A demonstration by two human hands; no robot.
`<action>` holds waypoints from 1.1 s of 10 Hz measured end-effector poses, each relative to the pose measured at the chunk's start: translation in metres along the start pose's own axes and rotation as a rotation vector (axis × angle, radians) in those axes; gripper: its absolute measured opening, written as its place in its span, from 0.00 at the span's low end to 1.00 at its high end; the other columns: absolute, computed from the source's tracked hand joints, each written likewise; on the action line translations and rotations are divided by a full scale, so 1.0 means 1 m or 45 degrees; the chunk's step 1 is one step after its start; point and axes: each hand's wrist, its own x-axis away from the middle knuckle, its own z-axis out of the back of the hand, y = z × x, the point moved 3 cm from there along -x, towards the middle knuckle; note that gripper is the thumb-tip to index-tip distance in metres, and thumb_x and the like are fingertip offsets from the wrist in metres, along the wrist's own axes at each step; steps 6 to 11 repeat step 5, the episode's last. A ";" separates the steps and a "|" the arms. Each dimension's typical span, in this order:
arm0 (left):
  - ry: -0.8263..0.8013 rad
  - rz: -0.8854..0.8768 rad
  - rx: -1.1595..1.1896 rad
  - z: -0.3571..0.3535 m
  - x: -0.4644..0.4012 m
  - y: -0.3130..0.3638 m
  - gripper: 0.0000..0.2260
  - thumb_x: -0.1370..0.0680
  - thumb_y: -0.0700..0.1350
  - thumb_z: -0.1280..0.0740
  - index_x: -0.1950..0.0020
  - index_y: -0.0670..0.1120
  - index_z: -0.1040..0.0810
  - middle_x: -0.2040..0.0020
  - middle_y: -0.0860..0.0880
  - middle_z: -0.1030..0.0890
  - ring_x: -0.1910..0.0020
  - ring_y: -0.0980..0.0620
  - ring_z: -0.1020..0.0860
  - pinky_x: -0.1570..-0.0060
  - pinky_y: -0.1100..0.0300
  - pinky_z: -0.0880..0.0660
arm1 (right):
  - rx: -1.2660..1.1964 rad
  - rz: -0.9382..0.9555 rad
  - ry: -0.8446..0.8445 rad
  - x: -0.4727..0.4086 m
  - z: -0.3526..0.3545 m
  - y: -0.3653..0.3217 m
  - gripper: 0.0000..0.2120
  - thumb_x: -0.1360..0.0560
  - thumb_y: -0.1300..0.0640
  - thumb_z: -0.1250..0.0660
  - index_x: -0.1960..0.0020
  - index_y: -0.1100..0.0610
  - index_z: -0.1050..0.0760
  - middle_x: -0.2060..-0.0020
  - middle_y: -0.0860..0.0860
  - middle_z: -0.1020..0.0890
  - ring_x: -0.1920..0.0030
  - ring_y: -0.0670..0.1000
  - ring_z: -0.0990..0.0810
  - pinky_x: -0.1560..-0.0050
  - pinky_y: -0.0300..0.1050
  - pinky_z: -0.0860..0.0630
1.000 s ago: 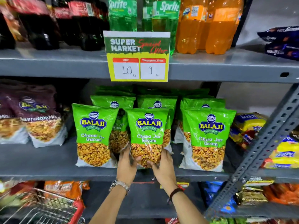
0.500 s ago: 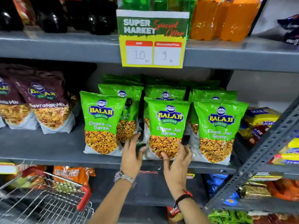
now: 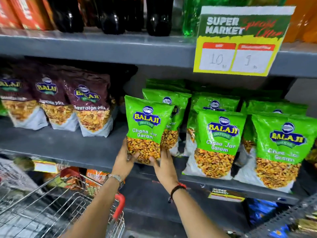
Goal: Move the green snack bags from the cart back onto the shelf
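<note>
The head camera looked down and forward at a grey metal shelf [image 3: 72, 148] in a shop aisle. Both bare hands were cupped around the bottom corners of one green snack bag [image 3: 147, 127], which stood upright at the front left of the green row. The left hand [image 3: 124, 158] curled closed on its lower left corner; the right hand [image 3: 164, 160] curled closed on its lower right corner. The bag's base sat at or just above the shelf board; which could not be told. More green bags [image 3: 221, 145] stood just beside it to the right and behind it, and maroon snack bags [image 3: 92, 110] stood apart on the left. A yellow price sign [image 3: 240, 43] hung from the shelf above. A wire cart [image 3: 56, 208] with a red handle corner sat at the lower left; its contents were blurred.

The step in hand appeared to be seating this bag in the row. The next move would likely call for settling it upright, then letting go without tipping it.
</note>
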 end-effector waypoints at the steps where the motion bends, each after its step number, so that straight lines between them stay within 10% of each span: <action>1: 0.027 -0.029 0.044 -0.007 0.007 0.003 0.29 0.28 0.34 0.34 0.30 0.40 0.43 0.34 0.38 0.31 0.36 0.47 0.32 0.44 0.69 0.37 | 0.007 -0.007 0.092 0.007 0.007 0.006 0.22 0.23 0.52 0.40 0.33 0.61 0.37 0.34 0.59 0.31 0.33 0.58 0.33 0.38 0.52 0.30; 3: 0.042 -0.101 -0.024 -0.040 0.024 0.019 0.27 0.27 0.44 0.33 0.31 0.44 0.39 0.42 0.48 0.26 0.44 0.52 0.29 0.52 0.70 0.35 | -0.063 -0.008 0.195 0.023 0.033 0.028 0.22 0.23 0.56 0.38 0.31 0.59 0.38 0.35 0.57 0.27 0.33 0.56 0.31 0.37 0.48 0.32; 5: 0.122 -0.032 -0.188 -0.042 0.025 0.026 0.29 0.27 0.39 0.33 0.30 0.42 0.42 0.36 0.35 0.28 0.37 0.36 0.30 0.40 0.47 0.31 | -0.206 -0.112 0.250 0.024 0.041 0.022 0.28 0.25 0.55 0.36 0.29 0.58 0.43 0.31 0.58 0.32 0.31 0.57 0.34 0.32 0.53 0.32; 11: 0.122 -0.032 -0.188 -0.042 0.025 0.026 0.29 0.27 0.39 0.33 0.30 0.42 0.42 0.36 0.35 0.28 0.37 0.36 0.30 0.40 0.47 0.31 | -0.206 -0.112 0.250 0.024 0.041 0.022 0.28 0.25 0.55 0.36 0.29 0.58 0.43 0.31 0.58 0.32 0.31 0.57 0.34 0.32 0.53 0.32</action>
